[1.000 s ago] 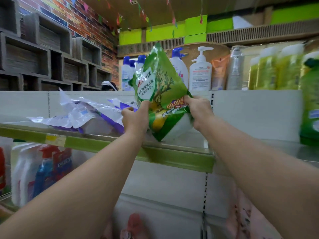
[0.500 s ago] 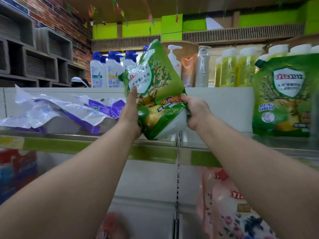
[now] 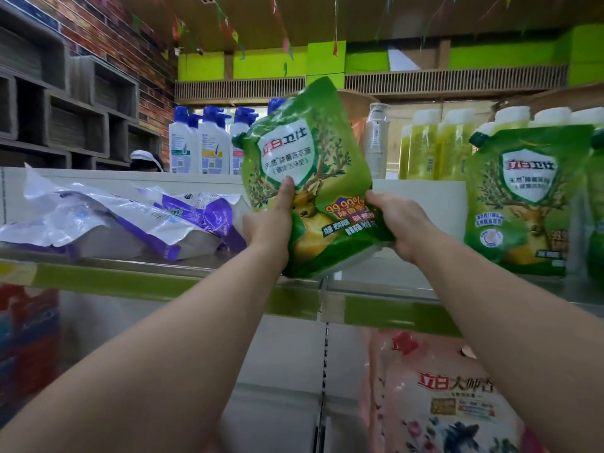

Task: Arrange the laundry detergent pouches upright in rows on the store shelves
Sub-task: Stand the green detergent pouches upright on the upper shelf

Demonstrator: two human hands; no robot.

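Midway, both hands, left hand (image 3: 269,225) and right hand (image 3: 397,223), clamped a tilted green detergent pouch (image 3: 310,178) above the shelf (image 3: 163,282) at centre frame; one green pouch (image 3: 526,204) stood upright at right, while purple pouches (image 3: 130,223) lay flat at left.

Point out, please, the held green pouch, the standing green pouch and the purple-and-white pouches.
held green pouch (image 3: 294,152), head view, white label.
standing green pouch (image 3: 526,178), head view, white shield label.
purple-and-white pouches (image 3: 130,223), head view, front pouch's face.
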